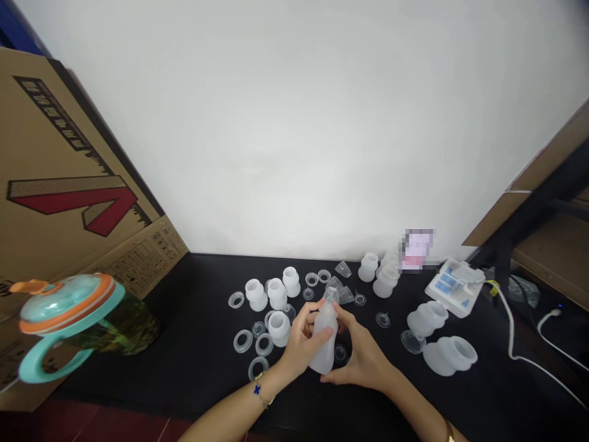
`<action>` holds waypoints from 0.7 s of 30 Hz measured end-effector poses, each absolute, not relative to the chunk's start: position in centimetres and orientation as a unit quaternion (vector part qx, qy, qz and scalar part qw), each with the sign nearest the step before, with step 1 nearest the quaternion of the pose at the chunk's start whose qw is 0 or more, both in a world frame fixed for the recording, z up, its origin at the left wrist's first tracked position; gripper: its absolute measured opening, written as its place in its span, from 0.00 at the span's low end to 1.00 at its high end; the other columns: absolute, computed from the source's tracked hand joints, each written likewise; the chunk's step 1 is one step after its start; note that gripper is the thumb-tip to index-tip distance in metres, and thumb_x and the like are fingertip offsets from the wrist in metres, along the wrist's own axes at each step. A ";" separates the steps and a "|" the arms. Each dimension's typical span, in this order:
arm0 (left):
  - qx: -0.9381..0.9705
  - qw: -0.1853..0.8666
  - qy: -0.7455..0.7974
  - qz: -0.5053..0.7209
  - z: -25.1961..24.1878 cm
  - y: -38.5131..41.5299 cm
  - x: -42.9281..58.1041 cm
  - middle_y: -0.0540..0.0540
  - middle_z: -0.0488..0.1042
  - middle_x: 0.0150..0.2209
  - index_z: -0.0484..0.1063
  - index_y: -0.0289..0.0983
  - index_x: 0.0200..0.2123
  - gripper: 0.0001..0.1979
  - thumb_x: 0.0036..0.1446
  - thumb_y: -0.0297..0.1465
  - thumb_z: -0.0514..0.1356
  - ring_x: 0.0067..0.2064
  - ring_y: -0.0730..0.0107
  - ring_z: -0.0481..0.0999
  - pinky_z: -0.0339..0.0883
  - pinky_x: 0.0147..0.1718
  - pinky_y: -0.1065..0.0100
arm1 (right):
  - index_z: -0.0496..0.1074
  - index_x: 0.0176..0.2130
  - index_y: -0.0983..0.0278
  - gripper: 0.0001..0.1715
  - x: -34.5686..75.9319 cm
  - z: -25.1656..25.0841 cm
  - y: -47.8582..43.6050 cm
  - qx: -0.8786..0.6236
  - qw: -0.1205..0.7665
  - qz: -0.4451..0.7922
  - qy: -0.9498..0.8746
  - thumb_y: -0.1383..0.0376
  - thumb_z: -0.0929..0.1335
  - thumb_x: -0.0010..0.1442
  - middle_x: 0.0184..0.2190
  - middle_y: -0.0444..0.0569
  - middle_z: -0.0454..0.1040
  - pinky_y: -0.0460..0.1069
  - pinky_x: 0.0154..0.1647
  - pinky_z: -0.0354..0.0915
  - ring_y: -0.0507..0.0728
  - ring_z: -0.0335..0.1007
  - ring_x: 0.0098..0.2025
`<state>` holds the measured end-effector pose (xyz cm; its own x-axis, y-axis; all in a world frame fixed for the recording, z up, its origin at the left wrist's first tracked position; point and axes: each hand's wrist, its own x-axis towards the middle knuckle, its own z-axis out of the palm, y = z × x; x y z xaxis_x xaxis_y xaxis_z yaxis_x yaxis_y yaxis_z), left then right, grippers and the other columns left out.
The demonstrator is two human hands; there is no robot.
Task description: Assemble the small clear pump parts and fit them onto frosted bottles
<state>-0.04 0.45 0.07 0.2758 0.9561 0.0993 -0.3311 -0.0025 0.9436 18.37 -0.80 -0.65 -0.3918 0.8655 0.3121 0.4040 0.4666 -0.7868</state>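
Note:
A translucent white baby bottle [326, 344] with a clear nipple [330, 296] on top is held upright, slightly tilted, above the black table. My left hand [301, 337] is closed around its left side, thumb across the front. My right hand [365, 356] grips it from the right, fingertips at the collar and thumb by the base. To the left stand several open white bottles [277, 293] among loose ring collars [242, 341] and clear discs [258, 329]. Clear nipple covers [346, 294] lie just behind the held bottle.
At far left is a teal-lidded jug [110, 322] before a large cardboard box [59, 153]. More white bottles [385, 281] stand at the back right, and others [450, 356] lie on the right. A white case [455, 285] and a white cable [512, 331] are there too.

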 end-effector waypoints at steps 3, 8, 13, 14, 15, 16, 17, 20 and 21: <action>0.496 0.626 0.318 0.511 0.0 0.4 0.0 0.44 0.81 0.38 0.66 0.39 0.53 0.27 0.56 0.41 0.70 0.34 0.62 0.80 0.66 0.31 0.68 | 0.45 0.73 0.59 0.76 18.4 -0.6 -0.7 -0.411 0.365 0.313 -0.774 0.50 0.83 0.39 0.51 0.56 0.74 0.61 0.50 0.71 0.67 0.75 0.47; 0.502 0.621 0.311 0.515 -0.2 0.4 0.0 0.44 0.82 0.39 0.65 0.39 0.53 0.26 0.56 0.40 0.70 0.38 0.59 0.81 0.68 0.34 0.66 | 0.46 0.73 0.60 0.77 18.4 -0.5 -0.7 -0.410 0.362 0.305 -0.779 0.51 0.83 0.38 0.51 0.56 0.75 0.60 0.50 0.72 0.67 0.75 0.47; 0.510 0.618 0.298 0.519 -0.2 0.3 0.0 0.45 0.81 0.39 0.65 0.39 0.53 0.24 0.57 0.38 0.70 0.37 0.62 0.81 0.67 0.34 0.67 | 0.47 0.73 0.60 0.76 18.4 -0.4 -0.7 -0.411 0.357 0.306 -0.781 0.52 0.83 0.38 0.51 0.55 0.75 0.60 0.49 0.72 0.67 0.76 0.47; 0.511 0.618 0.299 0.518 -0.3 0.3 -0.1 0.44 0.81 0.40 0.65 0.39 0.53 0.24 0.58 0.38 0.69 0.38 0.61 0.81 0.68 0.34 0.67 | 0.47 0.73 0.60 0.76 18.4 -0.4 -0.7 -0.408 0.359 0.304 -0.783 0.52 0.83 0.38 0.52 0.56 0.75 0.60 0.49 0.72 0.67 0.76 0.47; 0.513 0.616 0.301 0.517 -0.3 0.3 -0.1 0.44 0.81 0.40 0.65 0.39 0.53 0.24 0.58 0.38 0.69 0.38 0.60 0.81 0.68 0.34 0.67 | 0.47 0.73 0.59 0.76 18.4 -0.4 -0.6 -0.405 0.360 0.302 -0.784 0.51 0.83 0.38 0.53 0.57 0.75 0.60 0.49 0.72 0.67 0.76 0.47; 0.514 0.614 0.303 0.516 -0.3 0.3 -0.1 0.44 0.81 0.40 0.65 0.39 0.53 0.24 0.58 0.39 0.69 0.38 0.60 0.81 0.68 0.35 0.66 | 0.47 0.72 0.59 0.76 18.4 -0.4 -0.6 -0.401 0.361 0.300 -0.786 0.51 0.83 0.38 0.54 0.57 0.74 0.60 0.49 0.72 0.67 0.76 0.48; 0.516 0.612 0.306 0.516 -0.4 0.3 -0.1 0.44 0.81 0.40 0.65 0.39 0.52 0.24 0.58 0.39 0.69 0.38 0.60 0.81 0.68 0.35 0.66 | 0.47 0.72 0.59 0.75 18.4 -0.4 -0.6 -0.399 0.362 0.298 -0.788 0.51 0.83 0.38 0.55 0.58 0.74 0.60 0.49 0.72 0.67 0.76 0.48; 0.521 0.605 0.309 0.517 -0.6 0.3 -0.2 0.45 0.81 0.39 0.65 0.40 0.52 0.24 0.57 0.40 0.69 0.36 0.63 0.79 0.67 0.33 0.68 | 0.47 0.72 0.59 0.75 18.4 -0.5 -0.5 -0.398 0.362 0.296 -0.790 0.50 0.83 0.38 0.57 0.58 0.73 0.60 0.49 0.73 0.68 0.76 0.49; 0.521 0.605 0.308 0.517 -0.7 0.3 -0.2 0.45 0.81 0.39 0.65 0.40 0.52 0.24 0.57 0.40 0.69 0.35 0.64 0.79 0.66 0.33 0.68 | 0.47 0.72 0.59 0.75 18.4 -0.5 -0.5 -0.398 0.361 0.298 -0.789 0.50 0.83 0.38 0.57 0.58 0.73 0.60 0.49 0.73 0.68 0.76 0.49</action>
<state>-0.18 0.34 -0.68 0.2747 0.9470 0.1664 -0.3035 -0.0788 0.9496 18.43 -0.50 -0.52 -0.4217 0.8436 0.3325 0.4133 0.5052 -0.7576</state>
